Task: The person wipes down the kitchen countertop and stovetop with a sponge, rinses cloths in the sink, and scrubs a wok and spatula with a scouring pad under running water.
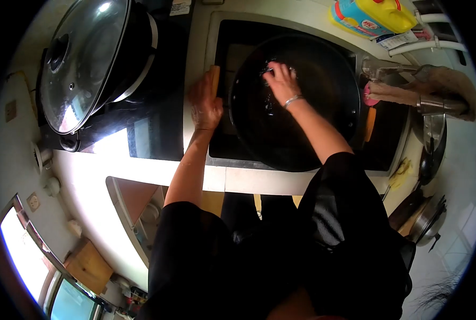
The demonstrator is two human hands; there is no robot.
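A large black wok (323, 122) lies in the dark sink (240, 34), with wet glints on its inner surface. My left hand (206, 106) is closed at the wok's wooden side handle (215, 77), at the left rim. Inside the wok, my right hand (282, 84) reaches down with its fingers stretched and somewhat apart, near the shiny wet patch. Whatever lies under those fingertips is hidden. The wok's second wooden handle (370, 124) sticks out on the right.
A big pot with a glass lid (86, 58) stands on the black stove at left. A yellow detergent jug (374, 18) is behind the sink. Cloths (398, 95) hang by the faucet (432, 105) at right, with pans (427, 218) below.
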